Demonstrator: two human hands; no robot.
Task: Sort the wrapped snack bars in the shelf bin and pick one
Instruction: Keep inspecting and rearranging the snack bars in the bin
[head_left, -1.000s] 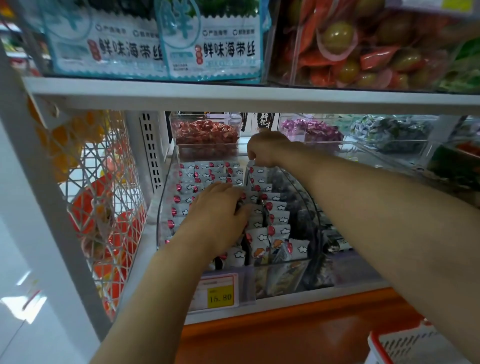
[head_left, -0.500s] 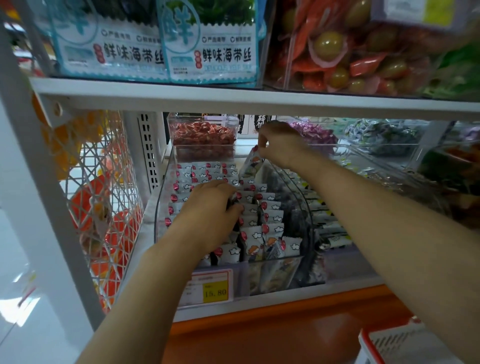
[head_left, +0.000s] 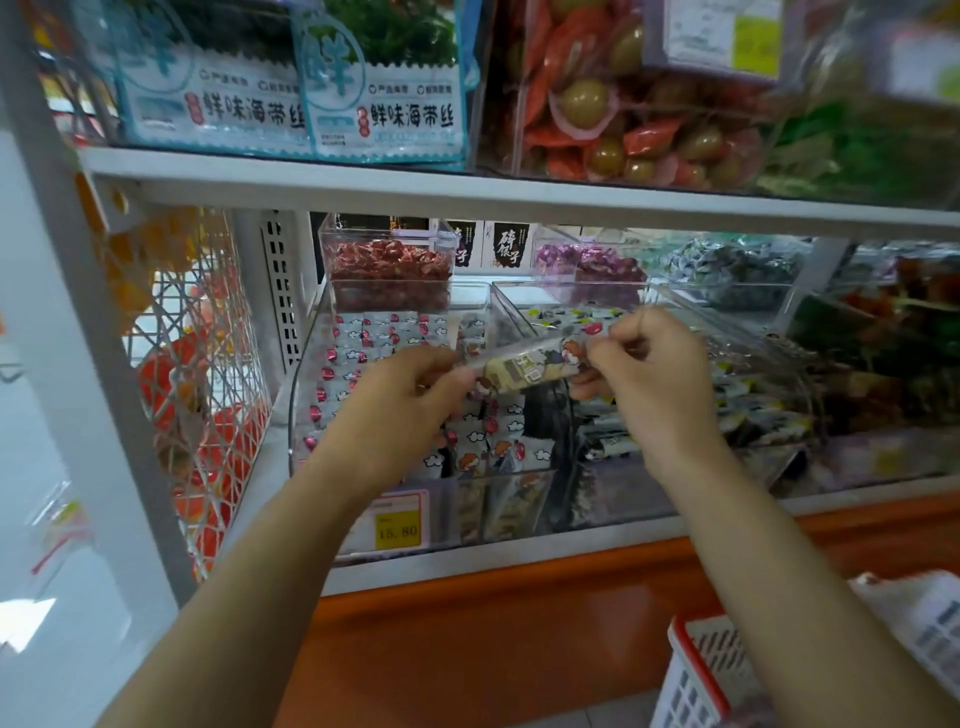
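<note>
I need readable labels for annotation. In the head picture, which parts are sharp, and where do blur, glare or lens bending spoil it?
Head view: the price tag and seaweed packets read clearly; the snack bar, pinched by left hand and right hand, is slightly smeared; the top-right bags are blurred; the shelf board bows from wide-angle distortion; the clear bin wall carries faint reflections.

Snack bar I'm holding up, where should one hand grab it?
Probably round its middle, from the front: the snack bar lies roughly level, long and narrow, its midsection bare between the left hand and right hand, which pinch its two ends.
</note>
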